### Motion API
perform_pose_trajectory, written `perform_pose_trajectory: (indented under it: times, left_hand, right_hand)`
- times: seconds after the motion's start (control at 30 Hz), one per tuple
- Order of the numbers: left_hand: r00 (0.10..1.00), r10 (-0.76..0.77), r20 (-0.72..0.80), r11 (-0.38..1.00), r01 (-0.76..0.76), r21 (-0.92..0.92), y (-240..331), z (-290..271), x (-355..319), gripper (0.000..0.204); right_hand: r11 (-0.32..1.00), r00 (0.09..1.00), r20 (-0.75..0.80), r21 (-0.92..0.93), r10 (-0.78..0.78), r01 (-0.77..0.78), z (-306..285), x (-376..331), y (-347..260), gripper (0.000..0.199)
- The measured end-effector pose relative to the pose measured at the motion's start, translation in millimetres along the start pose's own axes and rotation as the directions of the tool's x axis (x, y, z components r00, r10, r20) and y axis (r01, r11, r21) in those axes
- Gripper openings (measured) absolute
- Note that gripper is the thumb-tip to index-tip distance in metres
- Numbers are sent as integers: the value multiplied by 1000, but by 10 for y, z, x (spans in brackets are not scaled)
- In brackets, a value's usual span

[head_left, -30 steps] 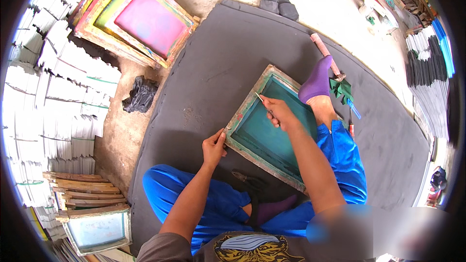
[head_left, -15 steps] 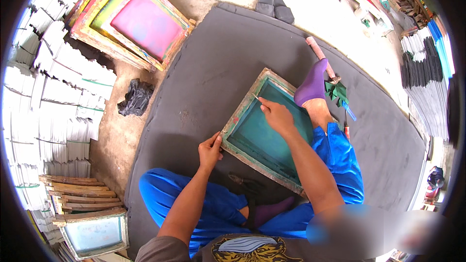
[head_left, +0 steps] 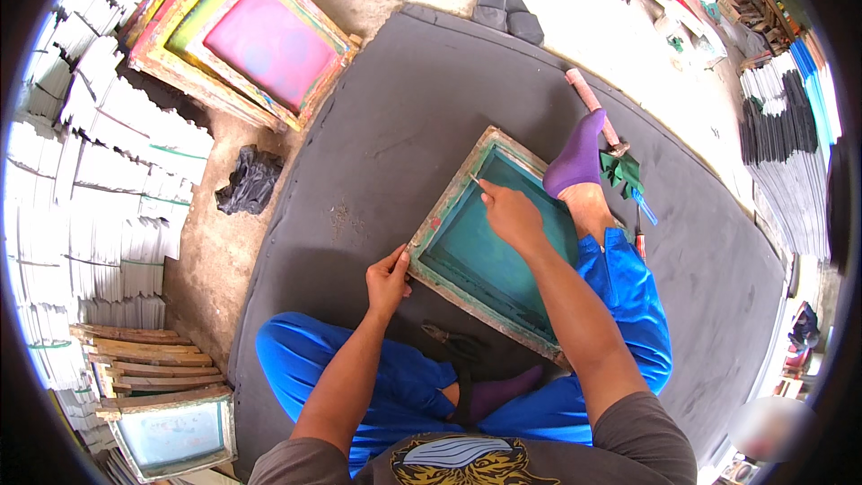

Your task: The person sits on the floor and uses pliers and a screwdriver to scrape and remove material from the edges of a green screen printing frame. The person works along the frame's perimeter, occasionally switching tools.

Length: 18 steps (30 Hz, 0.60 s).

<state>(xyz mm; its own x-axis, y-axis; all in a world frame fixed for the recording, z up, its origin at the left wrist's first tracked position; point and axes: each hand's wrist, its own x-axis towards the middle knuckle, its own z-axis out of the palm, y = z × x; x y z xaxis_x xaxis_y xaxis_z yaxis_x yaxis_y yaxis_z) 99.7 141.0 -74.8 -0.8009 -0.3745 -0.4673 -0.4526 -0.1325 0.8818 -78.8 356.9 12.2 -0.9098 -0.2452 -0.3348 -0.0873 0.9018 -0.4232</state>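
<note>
A wooden screen-printing frame [head_left: 485,317] with teal mesh [head_left: 489,256] lies tilted on the dark mat in front of me, its wood stained green and chipped. At its left corner, my left hand [head_left: 388,280] is closed with thumb and fingers pinching the wooden edge. Over the upper left side reaches my right hand [head_left: 514,218], closed around a short, thin, pale piece [head_left: 475,178] whose tip is at the inner edge of the wood; its kind is too small to make out. My foot in a purple sock [head_left: 575,157] is against the frame's far right corner.
Pliers [head_left: 453,341] lie by my legs. Past my foot are a hammer [head_left: 593,99], green scraps [head_left: 621,171] and a red-handled tool [head_left: 640,245]. Black sandals [head_left: 508,13] sit at the mat's far edge. Stained frames [head_left: 278,40] and white stacks [head_left: 108,171] stand left.
My hands and the frame hold nearly the same place. The blur over my right upper arm is gone, so its sleeve shows now.
</note>
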Motion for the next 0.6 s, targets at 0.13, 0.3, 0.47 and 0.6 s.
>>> perform_pose_trajectory:
  times: [0.13, 0.3, 0.47, 0.6]
  left_hand:
    - [1000, -2, -8, 1000, 2, -4, -16, -3, -5, 38]
    - [999, 31, -35, 999, -31, 13, -5, 54, -32, 38]
    - [995, 61, -76, 998, -60, 18, -73, 51, -11, 38]
    - [998, 43, -38, 999, -42, 21, 2, 89, -30, 38]
  right_hand:
    - [994, 997, 78, -106, 21, -13, -99, -9, -210, 43]
    - [965, 977, 164, -245, 138, -95, -70, 63, -459, 43]
    - [989, 980, 168, -81, -105, 120, 3, 226, 113, 45]
    - [954, 987, 9, 258, -158, 150, 274, 274, 454, 41]
